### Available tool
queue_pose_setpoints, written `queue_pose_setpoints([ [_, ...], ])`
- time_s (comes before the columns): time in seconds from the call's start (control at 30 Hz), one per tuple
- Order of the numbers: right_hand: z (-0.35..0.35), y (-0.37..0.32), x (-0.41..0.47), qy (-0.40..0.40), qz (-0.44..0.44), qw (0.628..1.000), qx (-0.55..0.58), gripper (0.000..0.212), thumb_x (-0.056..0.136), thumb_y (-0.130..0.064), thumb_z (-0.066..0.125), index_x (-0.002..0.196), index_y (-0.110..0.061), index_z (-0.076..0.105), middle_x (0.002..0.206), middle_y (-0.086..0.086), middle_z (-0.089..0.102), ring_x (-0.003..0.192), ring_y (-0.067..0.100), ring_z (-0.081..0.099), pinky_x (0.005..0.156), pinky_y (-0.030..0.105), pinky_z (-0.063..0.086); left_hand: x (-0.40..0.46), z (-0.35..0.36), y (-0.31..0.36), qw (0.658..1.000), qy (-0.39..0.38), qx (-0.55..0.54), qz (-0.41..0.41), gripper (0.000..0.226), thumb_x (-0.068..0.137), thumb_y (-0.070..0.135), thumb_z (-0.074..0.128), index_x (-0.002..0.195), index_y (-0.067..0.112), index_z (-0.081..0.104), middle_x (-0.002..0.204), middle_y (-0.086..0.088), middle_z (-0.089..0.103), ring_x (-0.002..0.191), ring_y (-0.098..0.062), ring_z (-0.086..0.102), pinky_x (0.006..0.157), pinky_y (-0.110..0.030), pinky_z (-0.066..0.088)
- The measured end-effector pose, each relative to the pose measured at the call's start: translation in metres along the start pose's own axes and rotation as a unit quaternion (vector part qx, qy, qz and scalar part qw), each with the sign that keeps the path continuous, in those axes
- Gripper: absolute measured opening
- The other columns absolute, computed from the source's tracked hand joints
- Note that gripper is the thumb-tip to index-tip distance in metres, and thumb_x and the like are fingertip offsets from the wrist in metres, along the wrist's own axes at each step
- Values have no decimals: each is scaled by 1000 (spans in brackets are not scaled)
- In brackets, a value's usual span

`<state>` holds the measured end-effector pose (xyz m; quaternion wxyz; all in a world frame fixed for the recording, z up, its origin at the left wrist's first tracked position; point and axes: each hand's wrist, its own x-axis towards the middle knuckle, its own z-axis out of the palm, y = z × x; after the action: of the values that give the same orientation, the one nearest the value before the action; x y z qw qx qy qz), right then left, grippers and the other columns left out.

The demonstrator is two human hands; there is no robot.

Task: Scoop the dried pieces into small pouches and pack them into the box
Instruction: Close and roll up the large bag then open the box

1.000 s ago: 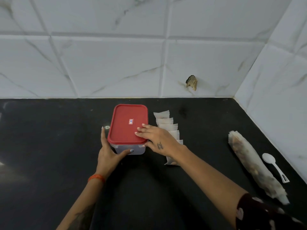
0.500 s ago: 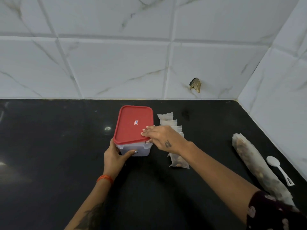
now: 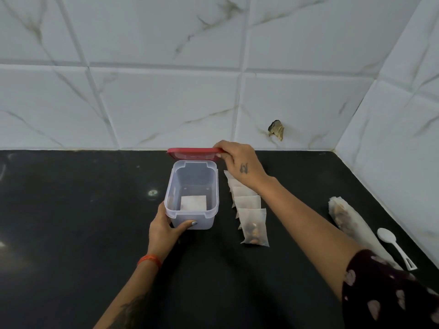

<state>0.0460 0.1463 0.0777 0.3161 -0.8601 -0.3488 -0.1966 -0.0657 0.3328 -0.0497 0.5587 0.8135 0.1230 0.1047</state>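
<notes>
A clear plastic box [image 3: 213, 186] stands uncovered on the black counter [image 3: 71, 233], with one white pouch [image 3: 193, 203] lying flat on its bottom. My left hand [image 3: 166, 227] grips the box's near left corner. My right hand [image 3: 240, 163] pinches the right end of the red lid [image 3: 192, 154], which hangs in the air just behind the box. Several filled white pouches [image 3: 253, 222] lie in an overlapping row right of the box, partly under my right forearm.
A long rolled clear bag of dried pieces [image 3: 351, 224] lies at the right, with a white plastic spoon [image 3: 394, 245] beside it. White tiled walls close off the back and right edges of the counter. A chipped hole [image 3: 276, 129] marks the back wall.
The red lid, pressed on the box before, has come off and my right hand has lifted it up and back. My left hand still steadies the box.
</notes>
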Motion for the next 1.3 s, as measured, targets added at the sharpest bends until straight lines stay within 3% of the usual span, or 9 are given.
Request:
queue_pose_setpoints([
  [0.1, -2, 6, -3, 59, 30, 997, 29, 16, 92, -5, 55, 101, -2, 68, 91, 9, 72, 82, 21, 69, 76, -2, 40, 0, -2, 2, 1000, -14, -7, 1, 87, 67, 26, 81, 139, 24, 33, 136, -2, 50, 121, -22, 51, 95, -36, 46],
  [0.37, -6, 3, -48, 156, -13, 982, 109, 23, 84, 4, 61, 104, -3, 71, 108, 10, 70, 105, 13, 65, 94, 19, 49, -1, -19, -8, 992, -115, -53, 6, 113, 68, 4, 81, 144, 47, 10, 138, 16, 41, 123, -9, 46, 102, -34, 42],
  [0.47, -5, 0, -69, 152, -25, 975, 162, 36, 75, 22, 62, 96, -5, 73, 108, 7, 69, 111, 16, 64, 98, 30, 49, -3, -32, -11, 998, -25, -40, 37, 91, 79, -15, 60, 139, 41, 21, 140, 11, 37, 129, -20, 43, 104, -38, 39],
  [0.6, -1, -10, -90, 139, -28, 964, 225, 37, 70, 27, 60, 92, -1, 73, 105, 8, 70, 108, 14, 65, 96, 28, 50, -4, -50, 10, 978, 164, -118, 48, 32, 98, 18, 47, 130, 17, 49, 123, -3, 57, 101, -26, 62, 85, -41, 52],
  [0.77, 4, -17, -110, 87, -25, 949, 301, 21, 74, 18, 61, 87, 5, 72, 103, 16, 70, 107, 19, 66, 96, 28, 50, -13, -53, 48, 951, 92, -280, -97, 59, 95, 56, 28, 118, 11, 59, 101, -9, 67, 85, -19, 63, 72, -32, 49],
  [0.87, 7, -18, -121, 61, -14, 939, 340, 17, 77, 9, 59, 87, 5, 72, 105, 15, 69, 109, 20, 65, 97, 31, 49, -28, -46, 53, 946, 82, -298, -102, 29, 97, 35, 45, 100, 17, 68, 98, -6, 68, 80, -17, 62, 66, -31, 50],
  [0.97, 9, -17, -131, 66, 22, 937, 342, 29, 75, 16, 58, 94, -1, 72, 109, 8, 69, 109, 16, 65, 95, 32, 51, -41, -40, 49, 938, 115, -308, -107, 22, 93, 5, 50, 107, 11, 65, 97, -3, 67, 80, -13, 59, 58, -21, 53],
  [1.13, 15, -32, -152, 68, 177, 908, 374, 52, 85, 16, 48, 114, -24, 65, 122, -7, 63, 120, 8, 56, 101, 30, 46, -66, -31, 43, 922, 177, -323, -117, 25, 92, 3, 50, 110, 15, 63, 94, 4, 66, 77, -9, 57, 57, -21, 50],
  [1.3, 27, -61, -184, 53, 318, 842, 433, 41, 98, -14, 44, 133, -36, 42, 137, -14, 48, 128, -1, 42, 112, 32, 34, -93, -20, 30, 902, 239, -337, -123, 25, 93, 1, 50, 110, 16, 61, 95, 4, 63, 77, -8, 54, 65, -27, 45],
])
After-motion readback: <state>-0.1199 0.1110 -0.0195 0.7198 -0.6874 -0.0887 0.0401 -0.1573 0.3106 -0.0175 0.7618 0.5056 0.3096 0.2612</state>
